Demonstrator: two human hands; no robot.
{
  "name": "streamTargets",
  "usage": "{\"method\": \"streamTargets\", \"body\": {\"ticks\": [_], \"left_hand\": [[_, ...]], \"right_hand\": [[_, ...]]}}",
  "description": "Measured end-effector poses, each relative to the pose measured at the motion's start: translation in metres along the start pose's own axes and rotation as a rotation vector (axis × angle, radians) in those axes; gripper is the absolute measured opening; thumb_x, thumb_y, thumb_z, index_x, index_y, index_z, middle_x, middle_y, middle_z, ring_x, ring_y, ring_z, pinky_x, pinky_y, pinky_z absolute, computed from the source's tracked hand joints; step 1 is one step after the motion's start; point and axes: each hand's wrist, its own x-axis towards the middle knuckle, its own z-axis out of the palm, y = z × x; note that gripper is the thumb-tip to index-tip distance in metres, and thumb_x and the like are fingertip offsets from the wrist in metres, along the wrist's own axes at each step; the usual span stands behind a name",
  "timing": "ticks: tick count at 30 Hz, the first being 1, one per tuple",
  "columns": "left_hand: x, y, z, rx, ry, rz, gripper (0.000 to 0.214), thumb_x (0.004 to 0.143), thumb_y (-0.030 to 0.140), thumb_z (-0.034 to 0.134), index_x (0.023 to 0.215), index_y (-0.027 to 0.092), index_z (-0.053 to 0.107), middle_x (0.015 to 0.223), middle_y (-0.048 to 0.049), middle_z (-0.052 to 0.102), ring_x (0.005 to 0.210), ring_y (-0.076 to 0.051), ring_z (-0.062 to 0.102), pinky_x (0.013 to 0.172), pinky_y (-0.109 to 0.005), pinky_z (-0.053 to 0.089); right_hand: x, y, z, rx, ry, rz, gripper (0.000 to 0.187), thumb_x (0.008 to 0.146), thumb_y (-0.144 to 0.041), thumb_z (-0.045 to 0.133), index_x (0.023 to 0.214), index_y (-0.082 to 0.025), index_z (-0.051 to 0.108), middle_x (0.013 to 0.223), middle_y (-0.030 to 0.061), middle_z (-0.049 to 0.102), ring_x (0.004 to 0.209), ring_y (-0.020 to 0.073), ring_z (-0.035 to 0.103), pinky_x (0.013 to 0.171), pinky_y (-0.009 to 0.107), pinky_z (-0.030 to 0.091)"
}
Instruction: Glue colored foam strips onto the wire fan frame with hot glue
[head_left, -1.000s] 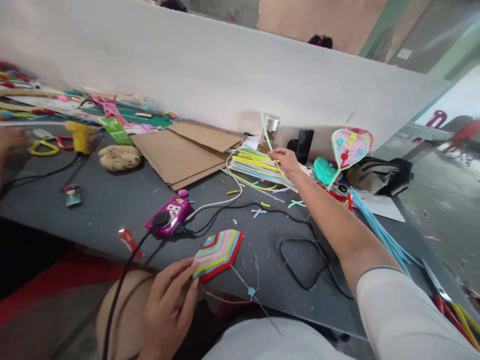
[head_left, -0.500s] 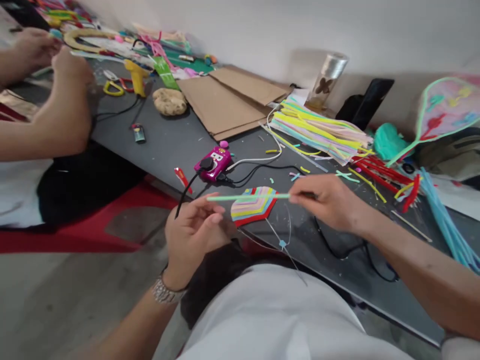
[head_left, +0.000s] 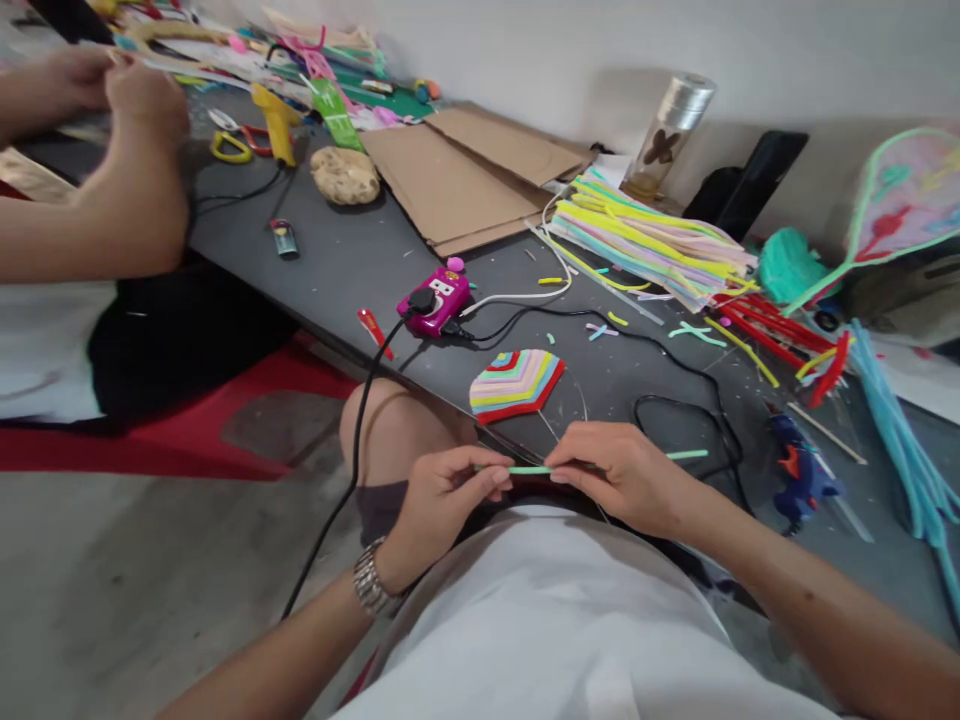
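A mint-green pipe cleaner (head_left: 529, 470) is stretched level between my two hands, close in front of my white shirt. My left hand (head_left: 454, 490), wearing a metal watch, pinches its left end between thumb and fingers. A short way along, my right hand (head_left: 626, 475) pinches it too, and the far end sticks out past the knuckles. Just beyond my hands, at the table's edge, lies a striped panel (head_left: 517, 385) of red, yellow, blue and pink rows. Thin strands run from it toward my right hand, which hides part of them.
A magenta power adapter (head_left: 433, 300) with cords sits on the grey table (head_left: 330, 270). Behind are cardboard (head_left: 465, 190) and a pipe cleaner bundle (head_left: 645, 240). At right lies a blue glue gun (head_left: 799, 470). Another person's arm (head_left: 127, 190) is at left.
Both hands have come down and nearer my body with the pipe cleaner. They are closer together, my right hand now gripping farther from its right end. The blue glue gun has come into sight.
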Motion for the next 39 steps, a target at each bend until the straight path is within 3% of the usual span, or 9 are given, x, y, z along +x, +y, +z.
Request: {"method": "streamTargets", "body": {"ticks": [4, 8, 13, 18, 23, 27, 32, 36, 39], "left_hand": [[0.003, -0.008, -0.006, -0.036, 0.013, -0.035, 0.028, 0.078, 0.043, 0.08, 0.072, 0.016, 0.075, 0.061, -0.0026, 0.068, 0.055, -0.013, 0.06, 0.055, -0.022, 0.05], [0.009, -0.017, -0.014, -0.122, 0.121, -0.105, 0.035, 0.082, 0.049, 0.077, 0.078, 0.015, 0.071, 0.067, -0.0025, 0.07, 0.06, -0.011, 0.062, 0.057, -0.02, 0.049], [0.017, -0.019, 0.0, -0.423, 0.18, -0.257, 0.041, 0.076, 0.048, 0.083, 0.094, 0.014, 0.068, 0.09, -0.0086, 0.078, 0.077, -0.016, 0.073, 0.068, -0.024, 0.056], [0.012, -0.003, 0.015, -0.582, 0.211, -0.372, 0.045, 0.069, 0.033, 0.09, 0.098, 0.016, 0.06, 0.093, -0.0071, 0.078, 0.076, -0.015, 0.074, 0.064, -0.022, 0.056], [0.009, 0.01, 0.015, -0.593, 0.218, -0.293, 0.04, 0.073, 0.034, 0.088, 0.096, 0.016, 0.061, 0.079, -0.0002, 0.072, 0.072, -0.012, 0.069, 0.062, -0.019, 0.054], [0.018, 0.018, 0.009, -0.557, 0.214, -0.274, 0.036, 0.075, 0.036, 0.086, 0.091, 0.015, 0.062, 0.076, 0.0002, 0.07, 0.074, -0.013, 0.07, 0.064, -0.021, 0.056], [0.034, 0.04, 0.003, -0.545, 0.236, -0.178, 0.034, 0.076, 0.026, 0.086, 0.096, 0.018, 0.061, 0.099, -0.0064, 0.078, 0.098, -0.024, 0.077, 0.078, -0.031, 0.062], [0.043, 0.053, 0.012, -0.586, 0.166, -0.068, 0.029, 0.08, 0.028, 0.084, 0.095, 0.019, 0.061, 0.097, -0.0055, 0.079, 0.097, -0.024, 0.078, 0.08, -0.031, 0.062], [0.049, 0.049, 0.027, -0.62, 0.105, -0.065, 0.028, 0.079, 0.029, 0.085, 0.093, 0.018, 0.064, 0.094, -0.0053, 0.08, 0.093, -0.021, 0.078, 0.076, -0.027, 0.062]], "right_hand": [[0.006, 0.003, -0.007, -0.097, -0.027, 0.01, 0.019, 0.099, -0.02, 0.052, 0.083, -0.021, 0.063, 0.079, 0.0025, 0.068, 0.069, 0.0155, 0.059, 0.067, 0.027, 0.042], [0.009, 0.014, -0.012, -0.041, 0.095, 0.102, 0.014, 0.098, -0.021, 0.053, 0.087, -0.023, 0.062, 0.081, 0.0015, 0.068, 0.071, 0.0157, 0.06, 0.067, 0.028, 0.044], [0.021, 0.023, 0.006, -0.068, 0.138, 0.091, 0.011, 0.095, -0.019, 0.055, 0.086, -0.023, 0.061, 0.082, 0.0026, 0.067, 0.075, 0.0176, 0.06, 0.07, 0.029, 0.043], [0.024, 0.023, 0.006, -0.011, 0.241, 0.196, 0.011, 0.092, -0.021, 0.057, 0.082, -0.024, 0.06, 0.074, -0.0006, 0.066, 0.067, 0.0158, 0.058, 0.067, 0.028, 0.043], [0.01, 0.025, -0.015, 0.099, 0.413, 0.37, 0.007, 0.09, -0.027, 0.062, 0.083, -0.024, 0.062, 0.071, -0.0018, 0.066, 0.065, 0.0154, 0.06, 0.064, 0.028, 0.045], [-0.003, 0.027, -0.025, 0.184, 0.48, 0.415, 0.008, 0.089, -0.029, 0.063, 0.084, -0.023, 0.062, 0.069, -0.0012, 0.068, 0.062, 0.0153, 0.06, 0.064, 0.029, 0.045], [-0.018, 0.019, -0.036, 0.196, 0.582, 0.393, 0.012, 0.088, -0.03, 0.064, 0.082, -0.02, 0.063, 0.064, -0.0022, 0.064, 0.059, 0.013, 0.056, 0.061, 0.028, 0.042], [-0.03, 0.009, -0.036, 0.178, 0.654, 0.343, 0.011, 0.091, -0.028, 0.063, 0.083, -0.021, 0.063, 0.064, -0.003, 0.063, 0.059, 0.0125, 0.056, 0.06, 0.026, 0.042], [-0.034, 0.001, -0.025, 0.074, 0.66, 0.263, 0.007, 0.094, -0.024, 0.06, 0.09, -0.021, 0.065, 0.07, -0.0025, 0.065, 0.063, 0.0125, 0.059, 0.063, 0.026, 0.044]]}}
